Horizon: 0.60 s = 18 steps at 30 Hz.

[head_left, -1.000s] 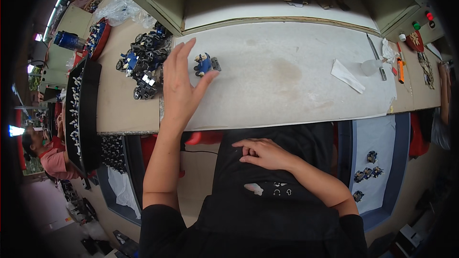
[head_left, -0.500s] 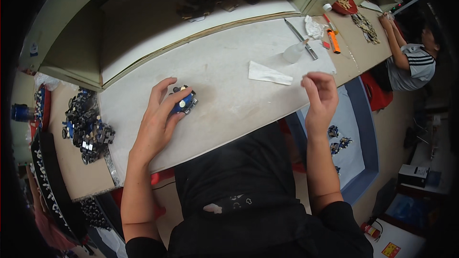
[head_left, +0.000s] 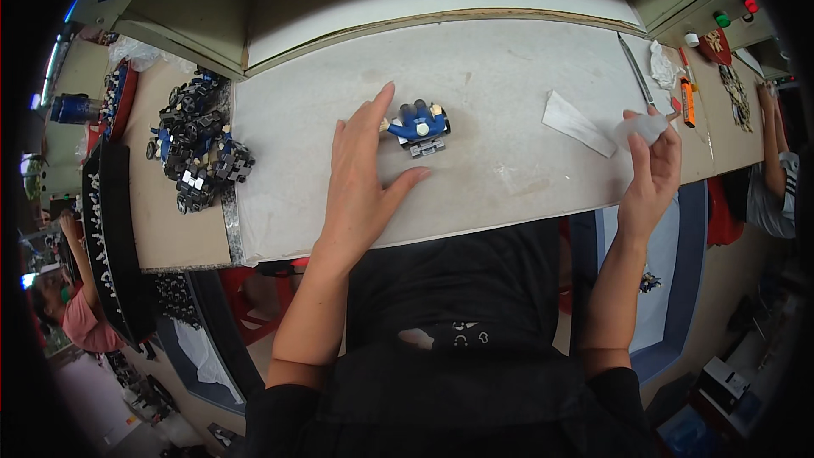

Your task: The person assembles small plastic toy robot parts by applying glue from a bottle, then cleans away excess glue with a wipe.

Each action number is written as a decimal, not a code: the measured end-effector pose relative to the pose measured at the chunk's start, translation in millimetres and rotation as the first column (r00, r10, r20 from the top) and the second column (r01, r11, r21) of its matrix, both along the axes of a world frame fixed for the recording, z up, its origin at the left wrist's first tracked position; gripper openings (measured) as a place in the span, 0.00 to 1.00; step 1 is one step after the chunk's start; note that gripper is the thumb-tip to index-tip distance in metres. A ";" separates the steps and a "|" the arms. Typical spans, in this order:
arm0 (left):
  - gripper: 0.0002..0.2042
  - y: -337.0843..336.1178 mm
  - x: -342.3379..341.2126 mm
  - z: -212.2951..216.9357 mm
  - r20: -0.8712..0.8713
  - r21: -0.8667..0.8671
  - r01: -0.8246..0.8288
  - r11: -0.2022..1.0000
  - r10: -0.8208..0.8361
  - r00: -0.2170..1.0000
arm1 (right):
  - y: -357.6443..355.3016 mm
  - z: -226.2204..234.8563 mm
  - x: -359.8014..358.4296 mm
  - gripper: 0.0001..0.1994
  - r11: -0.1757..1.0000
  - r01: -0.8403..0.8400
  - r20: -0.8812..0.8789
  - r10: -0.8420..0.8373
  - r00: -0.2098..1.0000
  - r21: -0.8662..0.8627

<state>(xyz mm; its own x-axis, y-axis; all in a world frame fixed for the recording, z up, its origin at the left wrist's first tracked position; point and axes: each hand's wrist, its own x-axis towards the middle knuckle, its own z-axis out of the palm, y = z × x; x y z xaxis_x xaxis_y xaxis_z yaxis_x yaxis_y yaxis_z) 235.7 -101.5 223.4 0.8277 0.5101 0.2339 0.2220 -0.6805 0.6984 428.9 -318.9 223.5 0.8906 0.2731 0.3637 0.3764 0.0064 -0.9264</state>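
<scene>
My left hand (head_left: 356, 174) is open, its fingers stretched and its thumb apart, on the pale work surface (head_left: 322, 64). Just right of its fingers lies a small toy figure (head_left: 421, 127) with a blue body, dark round parts and a grey base. The fingertips are close to one of its arms; whether they touch it I cannot tell. My right hand (head_left: 653, 165) is closed around a small translucent bottle (head_left: 640, 129), which leans with its tip toward the far right. Beside the bottle lies a folded white cloth strip (head_left: 578, 123).
A heap of similar dark and blue toys (head_left: 199, 148) sits at the left. At the far right are metal tweezers (head_left: 636, 72), crumpled tissue (head_left: 666, 65) and an orange tool (head_left: 687, 102). Back cabinet (head_left: 182, 17) borders the surface. A blue-rimmed tray (head_left: 678, 288) stands below, right; co-workers sit either side.
My left hand has let go of the toy figure, which now lies on the surface. My right hand has taken hold of the bottle. The whole view has shifted.
</scene>
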 end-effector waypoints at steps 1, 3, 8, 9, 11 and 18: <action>0.42 -0.1 2.7 -1.7 -0.018 0.059 -0.019 0.998 0.020 1.000 | -0.9 1.7 -14.4 0.17 1.000 0.012 0.014 -0.012 1.000 -0.014; 0.41 -0.1 6.6 -4.5 -0.036 0.116 -0.033 0.993 0.037 0.999 | -7.4 -4.5 -39.1 0.17 0.997 -0.072 0.006 0.072 0.997 0.005; 0.35 1.2 7.6 -10.6 0.065 0.003 -0.008 1.000 0.008 0.998 | -7.2 -21.8 -78.7 0.19 0.995 -0.083 -0.043 0.086 0.995 0.063; 0.35 1.0 7.4 -10.3 0.062 -0.002 -0.008 1.000 0.008 0.998 | -6.0 -19.9 -82.5 0.18 0.995 -0.035 -0.092 0.043 0.995 0.089; 0.35 0.4 5.9 -9.8 0.086 0.008 -0.016 1.000 0.015 0.996 | -7.1 -19.8 -88.0 0.17 0.994 0.014 -0.142 0.001 0.990 0.108; 0.33 -9.1 -6.6 -9.0 0.166 0.340 -0.043 0.940 -0.015 0.986 | 3.4 -26.0 -94.5 0.17 0.975 0.001 -0.061 0.012 0.998 0.221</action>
<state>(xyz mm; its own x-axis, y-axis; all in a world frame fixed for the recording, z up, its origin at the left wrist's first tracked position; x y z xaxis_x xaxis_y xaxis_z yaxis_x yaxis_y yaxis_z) 229.1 -110.6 214.4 0.7565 0.3864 0.5277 0.1350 -0.8817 0.4521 334.4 -315.5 197.4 0.9118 0.1971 0.3603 0.3184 0.2148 -0.9233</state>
